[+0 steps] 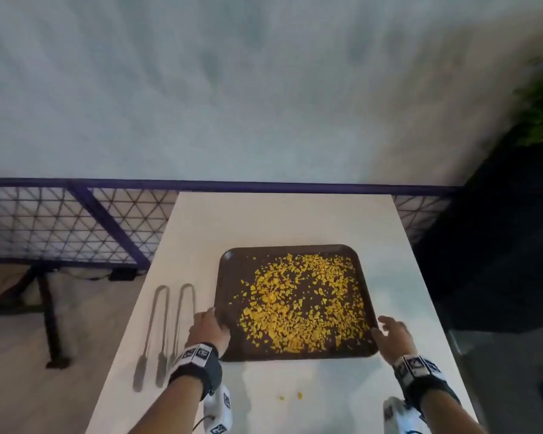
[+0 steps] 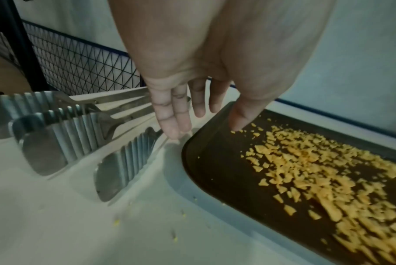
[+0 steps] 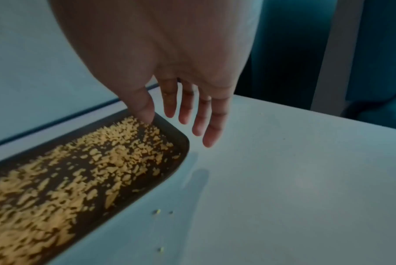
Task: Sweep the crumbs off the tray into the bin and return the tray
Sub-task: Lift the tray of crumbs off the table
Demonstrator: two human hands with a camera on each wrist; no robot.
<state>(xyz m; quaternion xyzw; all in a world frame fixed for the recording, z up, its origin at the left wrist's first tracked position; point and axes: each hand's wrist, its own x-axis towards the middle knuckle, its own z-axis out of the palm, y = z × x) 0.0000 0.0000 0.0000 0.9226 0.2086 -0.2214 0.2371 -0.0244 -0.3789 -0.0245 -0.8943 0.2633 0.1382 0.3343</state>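
Observation:
A dark brown square tray (image 1: pixel 232 267) lies flat on the white table, strewn with yellow crumbs (image 1: pixel 304 302). My left hand (image 1: pixel 209 325) is at the tray's left rim (image 2: pixel 192 148): its thumb (image 2: pixel 240 116) reaches over the rim into the tray, and the straight fingers (image 2: pixel 176 118) point down to the table outside it. My right hand (image 1: pixel 391 333) is at the right rim (image 3: pixel 181 143), thumb (image 3: pixel 142 107) over the edge, fingers (image 3: pixel 208 123) spread straight above the table. Neither hand grips anything. No bin is in view.
Two metal tongs (image 1: pixel 166 327) lie left of the tray, close to my left hand, their ridged ends (image 2: pixel 124 170) near me. A few stray crumbs (image 1: pixel 290 396) sit on the table (image 1: pixel 279 217) in front of the tray. A mesh railing (image 1: pixel 76 220) runs behind.

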